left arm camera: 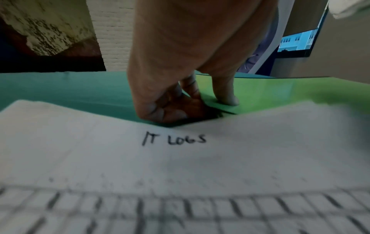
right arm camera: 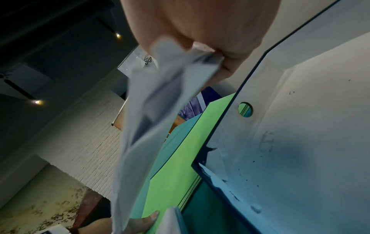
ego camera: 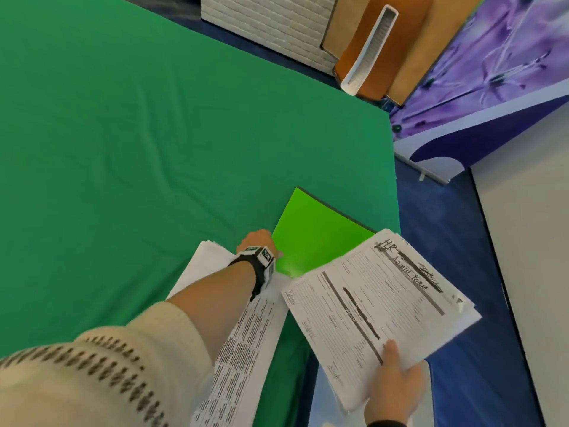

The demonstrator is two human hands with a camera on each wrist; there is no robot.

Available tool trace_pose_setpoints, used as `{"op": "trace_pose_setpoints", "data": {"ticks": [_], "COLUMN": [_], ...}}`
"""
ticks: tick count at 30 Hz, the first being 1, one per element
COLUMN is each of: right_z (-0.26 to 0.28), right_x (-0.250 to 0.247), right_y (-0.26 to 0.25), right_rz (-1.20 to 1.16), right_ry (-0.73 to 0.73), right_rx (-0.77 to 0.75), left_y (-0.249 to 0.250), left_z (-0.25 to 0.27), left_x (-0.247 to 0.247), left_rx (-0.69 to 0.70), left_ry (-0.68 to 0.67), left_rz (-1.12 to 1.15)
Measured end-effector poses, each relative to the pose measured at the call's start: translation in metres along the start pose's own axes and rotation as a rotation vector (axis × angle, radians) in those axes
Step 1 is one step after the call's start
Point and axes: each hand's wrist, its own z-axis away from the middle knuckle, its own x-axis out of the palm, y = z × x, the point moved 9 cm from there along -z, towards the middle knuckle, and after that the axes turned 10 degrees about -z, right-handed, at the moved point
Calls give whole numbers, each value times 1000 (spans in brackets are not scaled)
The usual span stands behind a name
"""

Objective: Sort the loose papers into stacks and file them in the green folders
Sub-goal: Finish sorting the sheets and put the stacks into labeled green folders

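Note:
A bright green folder (ego camera: 320,235) lies near the right edge of the green-covered table (ego camera: 123,134). My left hand (ego camera: 260,240) is at the folder's near-left corner. In the left wrist view one finger (left arm camera: 226,96) lies on the green folder (left arm camera: 270,93) and the others curl under its edge, pinching it. A white paper stack marked "IT LOGS" (left arm camera: 174,140) lies under my left forearm (ego camera: 215,294). My right hand (ego camera: 392,377) grips a stack of printed forms (ego camera: 378,303) by its near edge and holds it above the table's right side, overlapping the folder's near corner.
The table's right edge (ego camera: 395,180) drops to a blue floor (ego camera: 446,272). A white panel (ego camera: 529,272) stands on the right. Behind the table are a white brick-patterned block (ego camera: 268,23), an orange board with a white channel (ego camera: 372,47) and a purple floral panel (ego camera: 498,66).

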Motion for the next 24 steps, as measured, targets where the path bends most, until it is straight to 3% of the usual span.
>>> {"op": "trace_pose_setpoints", "data": {"ticks": [4, 7, 11, 14, 17, 20, 23, 24], "right_z": [2, 3, 16, 31, 51, 71, 92, 97], "right_x": [-9, -18, -26, -27, -21, -11, -5, -3], "right_y": [-1, 0, 0, -2, 2, 14, 27, 30], "right_rz": [-13, -48, -116, -191, -245, -259, -271, -274], "right_ry": [3, 6, 3, -11, -51, -106, -176, -193], "right_rx": [-2, 6, 10, -2, -5, -14, -7, -5], "left_y": [-2, -22, -74, -118, -171, -227, -260, -266], "left_z": [8, 20, 69, 122, 160, 187, 220, 230], "left_x": [-59, -99, -123, -105, -48, 14, 32, 27], "left_rx": [28, 44, 106, 102, 6, -252, -429, -479], "left_ry": [246, 325, 276, 196, 141, 95, 52, 95], "left_rz": [78, 405, 1175, 1347, 1284, 1142, 507, 252]}}
